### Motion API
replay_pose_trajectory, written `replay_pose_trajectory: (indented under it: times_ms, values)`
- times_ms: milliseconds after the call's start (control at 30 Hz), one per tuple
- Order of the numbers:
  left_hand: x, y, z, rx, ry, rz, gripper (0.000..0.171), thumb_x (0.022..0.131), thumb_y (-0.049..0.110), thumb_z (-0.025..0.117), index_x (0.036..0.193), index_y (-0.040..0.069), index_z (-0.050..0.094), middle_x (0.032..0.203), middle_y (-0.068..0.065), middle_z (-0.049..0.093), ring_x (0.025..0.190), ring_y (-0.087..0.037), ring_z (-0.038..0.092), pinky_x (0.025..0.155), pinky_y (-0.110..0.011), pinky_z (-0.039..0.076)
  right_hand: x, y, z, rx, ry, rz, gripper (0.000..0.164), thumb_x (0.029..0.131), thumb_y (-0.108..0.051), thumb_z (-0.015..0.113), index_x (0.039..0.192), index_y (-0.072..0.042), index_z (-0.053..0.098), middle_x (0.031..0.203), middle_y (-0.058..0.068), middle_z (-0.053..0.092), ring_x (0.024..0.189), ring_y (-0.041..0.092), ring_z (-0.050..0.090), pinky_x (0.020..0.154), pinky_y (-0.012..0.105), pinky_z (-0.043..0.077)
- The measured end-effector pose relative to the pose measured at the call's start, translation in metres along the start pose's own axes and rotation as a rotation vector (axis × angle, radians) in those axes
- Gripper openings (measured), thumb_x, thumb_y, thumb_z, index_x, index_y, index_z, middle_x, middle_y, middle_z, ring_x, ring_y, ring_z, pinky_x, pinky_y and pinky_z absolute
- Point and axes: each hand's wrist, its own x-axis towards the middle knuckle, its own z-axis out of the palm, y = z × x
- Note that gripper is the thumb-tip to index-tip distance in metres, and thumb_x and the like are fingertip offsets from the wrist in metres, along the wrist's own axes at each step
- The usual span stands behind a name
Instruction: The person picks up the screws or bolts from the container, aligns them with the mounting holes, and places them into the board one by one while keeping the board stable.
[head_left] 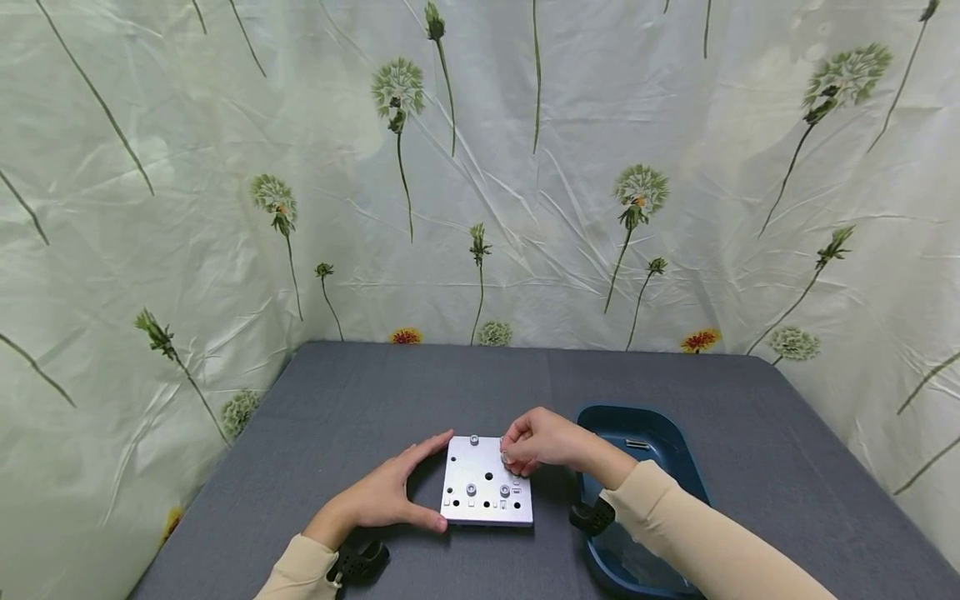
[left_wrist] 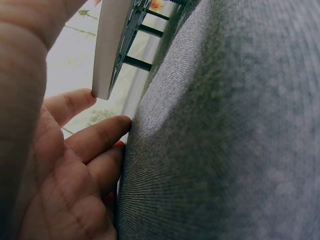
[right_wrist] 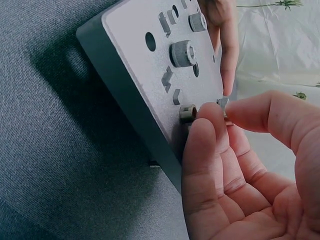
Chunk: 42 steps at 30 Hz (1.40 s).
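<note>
A silver metal plate [head_left: 480, 512] with round holes and stamped marks lies in front of me. Knurled socket head screws [right_wrist: 183, 53] stand up from its face. My left hand [head_left: 390, 492] spans its left side, thumb at the near corner and a fingertip at the far corner, fingers fairly straight. Over the plate's far right part, my right hand [head_left: 543, 442] pinches a small metal piece [right_wrist: 223, 103] between thumb and finger; the fingertips hide most of it. Beside those fingertips a short brass-coloured cylinder [right_wrist: 187, 113] stands out from the plate.
To the right, a dark blue tray [head_left: 686, 450] sits partly under my right forearm, with small metal pins [head_left: 637, 444] inside. Dark struts [left_wrist: 137, 62] show beneath the raised plate. Grey cloth [head_left: 375, 383] covers the table, and a flower-patterned curtain [head_left: 525, 208] hangs behind.
</note>
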Motion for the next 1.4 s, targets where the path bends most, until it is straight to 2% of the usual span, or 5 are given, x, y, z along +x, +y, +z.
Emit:
replay_pose_trajectory:
  times_ms: [600, 833, 1100, 1400]
  values:
    - [0.001, 0.000, -0.001, 0.003, -0.001, -0.011, 0.120, 0.075, 0.050, 0.097, 0.171, 0.025, 0.031, 0.176, -0.007, 0.035, 0.159, -0.059, 0.024, 0.121, -0.082, 0.023, -0.013, -0.005, -0.015, 0.003, 0.024, -0.004, 0.012, 0.100, -0.010, 0.070, 0.103, 0.001, 0.075, 0.082, 0.006, 0.076, 0.071, 0.011, 0.069, 0.072, 0.033, 0.065]
    - [0.000, 0.000, -0.001, 0.003, -0.001, -0.004, 0.121, 0.075, 0.050, 0.098, 0.171, 0.024, 0.030, 0.176, -0.010, 0.034, 0.159, -0.060, 0.023, 0.122, -0.082, 0.023, -0.023, -0.005, -0.030, 0.025, 0.018, -0.024, 0.017, 0.101, -0.012, 0.069, 0.106, 0.003, 0.073, 0.087, 0.007, 0.075, 0.073, 0.013, 0.068, 0.073, 0.032, 0.064]
    - [-0.001, -0.001, -0.001, 0.011, 0.005, 0.022, 0.120, 0.075, 0.049, 0.098, 0.171, 0.021, 0.032, 0.176, -0.011, 0.035, 0.159, -0.058, 0.025, 0.124, -0.080, 0.023, -0.033, 0.004, -0.053, 0.035, 0.043, -0.020, 0.018, 0.103, -0.016, 0.069, 0.107, 0.002, 0.072, 0.095, 0.018, 0.076, 0.078, 0.018, 0.070, 0.075, 0.033, 0.063]
    - [0.000, 0.000, 0.000, 0.015, 0.002, 0.026, 0.121, 0.075, 0.050, 0.098, 0.171, 0.021, 0.031, 0.176, -0.011, 0.035, 0.160, -0.055, 0.026, 0.125, -0.079, 0.022, -0.045, 0.019, -0.070, 0.016, 0.088, -0.010, 0.022, 0.105, -0.017, 0.067, 0.111, 0.004, 0.071, 0.092, 0.013, 0.075, 0.076, 0.015, 0.067, 0.075, 0.036, 0.063]
